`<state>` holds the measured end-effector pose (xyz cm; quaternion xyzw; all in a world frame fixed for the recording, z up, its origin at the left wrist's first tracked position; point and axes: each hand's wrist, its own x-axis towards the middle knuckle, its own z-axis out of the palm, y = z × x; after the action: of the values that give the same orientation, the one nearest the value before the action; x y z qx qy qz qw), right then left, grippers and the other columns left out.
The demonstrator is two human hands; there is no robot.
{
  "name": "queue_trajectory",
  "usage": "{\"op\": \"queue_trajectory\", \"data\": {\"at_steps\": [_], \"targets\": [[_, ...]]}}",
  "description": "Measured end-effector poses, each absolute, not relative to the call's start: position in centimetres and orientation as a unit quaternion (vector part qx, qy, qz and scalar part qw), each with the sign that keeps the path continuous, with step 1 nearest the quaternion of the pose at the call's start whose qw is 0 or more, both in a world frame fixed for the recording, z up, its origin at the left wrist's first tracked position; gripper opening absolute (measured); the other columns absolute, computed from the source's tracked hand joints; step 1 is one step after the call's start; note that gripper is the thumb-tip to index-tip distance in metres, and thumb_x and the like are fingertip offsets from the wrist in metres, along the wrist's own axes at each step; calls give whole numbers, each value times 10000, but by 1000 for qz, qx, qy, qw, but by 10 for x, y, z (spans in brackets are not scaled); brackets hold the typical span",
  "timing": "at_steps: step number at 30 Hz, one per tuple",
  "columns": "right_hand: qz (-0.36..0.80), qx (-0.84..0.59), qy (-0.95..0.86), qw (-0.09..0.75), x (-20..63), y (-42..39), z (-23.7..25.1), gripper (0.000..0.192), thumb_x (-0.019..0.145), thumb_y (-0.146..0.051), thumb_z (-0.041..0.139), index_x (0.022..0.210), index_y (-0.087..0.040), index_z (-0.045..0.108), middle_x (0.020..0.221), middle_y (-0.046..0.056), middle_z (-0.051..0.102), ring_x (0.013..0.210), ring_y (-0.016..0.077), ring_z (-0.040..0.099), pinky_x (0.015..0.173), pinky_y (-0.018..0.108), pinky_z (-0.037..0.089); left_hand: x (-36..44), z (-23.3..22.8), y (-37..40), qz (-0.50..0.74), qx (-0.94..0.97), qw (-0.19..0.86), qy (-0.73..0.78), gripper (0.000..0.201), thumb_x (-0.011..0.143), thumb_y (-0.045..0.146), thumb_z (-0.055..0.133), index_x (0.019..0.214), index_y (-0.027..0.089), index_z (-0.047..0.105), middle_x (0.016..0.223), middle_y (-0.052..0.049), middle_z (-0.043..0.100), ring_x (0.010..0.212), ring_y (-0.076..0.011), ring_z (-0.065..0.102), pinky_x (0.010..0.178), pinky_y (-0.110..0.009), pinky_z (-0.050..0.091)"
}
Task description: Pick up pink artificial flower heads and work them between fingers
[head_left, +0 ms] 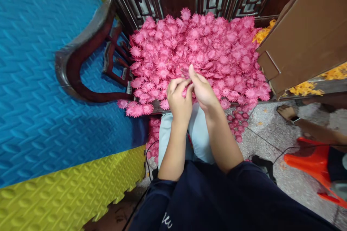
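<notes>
A wide heap of pink artificial flowers (195, 43) covers the dark wooden seat in front of me. My left hand (179, 94) and my right hand (201, 88) meet over the near part of this heap, above my knees. The fingers of both hands are curled and pressed close together. A dull pink petal edge shows at the fingertips, apparently part of a flower pinched between the two hands. Most of it is hidden by my fingers.
A curved dark wooden armrest (78, 43) stands at left, before blue foam matting (32, 61). A cardboard box (306, 32) is at right, near yellow flowers (306, 88). More pink flowers (238, 122) lie lower down. Another person's hand (287, 112) and an orange stool (311, 158) are at right.
</notes>
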<state>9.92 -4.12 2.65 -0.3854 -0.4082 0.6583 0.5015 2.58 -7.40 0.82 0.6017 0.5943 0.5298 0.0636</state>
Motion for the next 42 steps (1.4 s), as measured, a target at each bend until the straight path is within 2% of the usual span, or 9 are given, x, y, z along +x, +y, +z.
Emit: {"op": "queue_trajectory", "data": {"at_steps": [4,8,12,16,25,31,33,36,42], "targets": [[670,-398,-388,491,101,-37,25,400,797,-606,538,834,-215,610,794,25,619,970,177,609,826,321,527,27,8,-72,564,570,95,590,169,854,262,564,866,187,715,854,-50,648,836,-143,599,783,-282,484],[673,-405,-376,492,103,-35,23,382,799,-581,556,846,-208,626,747,31,617,926,191,623,785,334,539,28,7,-69,622,515,157,569,82,748,183,641,765,159,717,739,-19,622,663,-98,560,657,-238,476],[678,-387,-382,495,102,-35,21,398,812,-581,534,935,-216,636,801,40,643,927,194,621,777,344,538,26,6,-66,663,441,256,548,48,686,161,662,703,159,707,672,14,584,582,-66,500,583,-213,436],[681,-377,-389,494,103,-35,22,359,804,-534,567,977,-225,628,899,33,652,902,172,622,769,326,528,22,5,-65,692,402,289,526,37,675,171,676,692,159,707,666,20,576,582,-57,483,584,-209,416],[703,-356,-369,493,104,-36,26,321,619,-471,759,800,-228,651,814,-23,643,769,109,616,752,278,524,13,5,-65,703,410,232,533,23,712,167,670,690,160,674,690,17,581,638,-64,531,620,-203,428],[647,-382,-412,516,105,-32,23,281,561,-425,795,687,-196,692,691,-37,654,694,78,586,740,234,494,3,6,-68,650,459,197,572,47,744,190,657,713,158,642,745,-8,596,701,-100,566,677,-235,460],[652,-385,-410,509,104,-31,22,247,564,-386,795,678,-194,689,666,-37,652,657,73,586,698,223,486,0,12,-72,608,490,147,607,30,745,181,661,772,167,662,819,-26,630,796,-129,583,749,-260,466],[649,-389,-405,513,102,-30,22,181,598,-329,763,666,-186,675,654,-33,649,610,66,581,657,217,477,-1,21,-76,566,516,74,639,156,752,198,670,905,190,698,958,-46,662,955,-169,582,863,-300,450],[672,-361,-377,526,105,-28,22,141,588,-264,737,646,-185,636,601,-58,606,562,53,556,639,213,466,5,25,-69,581,516,66,626,179,744,282,711,898,192,725,927,-34,697,904,-164,615,861,-305,462]]}}
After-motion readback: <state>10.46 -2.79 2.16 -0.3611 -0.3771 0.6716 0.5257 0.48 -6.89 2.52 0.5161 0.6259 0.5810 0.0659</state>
